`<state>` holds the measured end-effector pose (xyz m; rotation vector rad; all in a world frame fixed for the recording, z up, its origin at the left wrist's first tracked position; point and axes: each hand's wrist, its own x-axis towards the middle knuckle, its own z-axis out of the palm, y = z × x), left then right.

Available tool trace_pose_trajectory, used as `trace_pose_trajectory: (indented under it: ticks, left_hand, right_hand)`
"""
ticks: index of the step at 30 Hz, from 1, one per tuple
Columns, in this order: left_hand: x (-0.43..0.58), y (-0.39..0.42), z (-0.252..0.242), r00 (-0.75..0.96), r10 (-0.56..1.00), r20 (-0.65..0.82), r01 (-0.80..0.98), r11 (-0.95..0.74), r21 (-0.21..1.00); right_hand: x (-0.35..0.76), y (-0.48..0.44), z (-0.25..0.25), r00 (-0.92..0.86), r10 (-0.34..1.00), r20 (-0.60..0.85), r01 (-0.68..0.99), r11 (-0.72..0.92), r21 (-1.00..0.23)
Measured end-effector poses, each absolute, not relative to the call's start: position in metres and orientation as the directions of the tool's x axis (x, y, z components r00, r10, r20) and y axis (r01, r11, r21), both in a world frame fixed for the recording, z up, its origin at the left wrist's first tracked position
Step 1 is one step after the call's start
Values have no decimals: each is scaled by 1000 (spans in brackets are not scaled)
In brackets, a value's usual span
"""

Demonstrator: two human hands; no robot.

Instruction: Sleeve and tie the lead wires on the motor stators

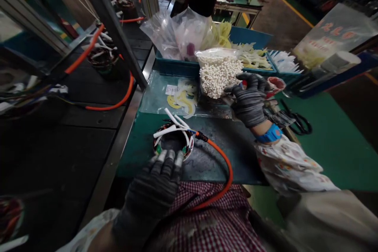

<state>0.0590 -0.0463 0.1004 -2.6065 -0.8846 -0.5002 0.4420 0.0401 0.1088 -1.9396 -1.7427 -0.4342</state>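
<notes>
Grey-gloved left hand lies flat, fingers open, tips on the near rim of the one stator by the bench mat's near edge. Its single orange cable arcs right, then back toward the body. Right hand, farther off, is half curled against one bag of white pellets near the far edge; grip unclear.

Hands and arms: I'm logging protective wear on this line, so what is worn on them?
The left hand wears a dark grey knit glove with paler fingertips; its sleeve is pale and patterned. The right hand wears a grey knit glove with fine darker stripes, a bright blue wristband, and a loose white sleeve cover with a small coloured print.
</notes>
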Motion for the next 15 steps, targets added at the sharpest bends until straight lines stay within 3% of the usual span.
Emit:
trace_pose_trajectory:
  ticks: [3,6,9,12,15]
  left_hand:
    - [50,-40,102,758,456,467,588,-788,-183]
    - [45,-22,104,776,387,497,528,-830,-178]
    - [43,-13,92,724,422,546,533,-844,-55]
    - [47,-24,73,635,503,586,582,-811,64]
    - [58,-42,61,536,581,613,675,-731,102]
  right_hand:
    - [447,46,106,122,833,539,980,-18,-196]
    - [452,45,97,84,754,652,954,129,-272]
    - [449,38,93,93,677,730,880,287,-379]
    - [431,21,108,229,667,709,720,374,-584]
    - [405,-7,143,414,710,570,518,331,-788]
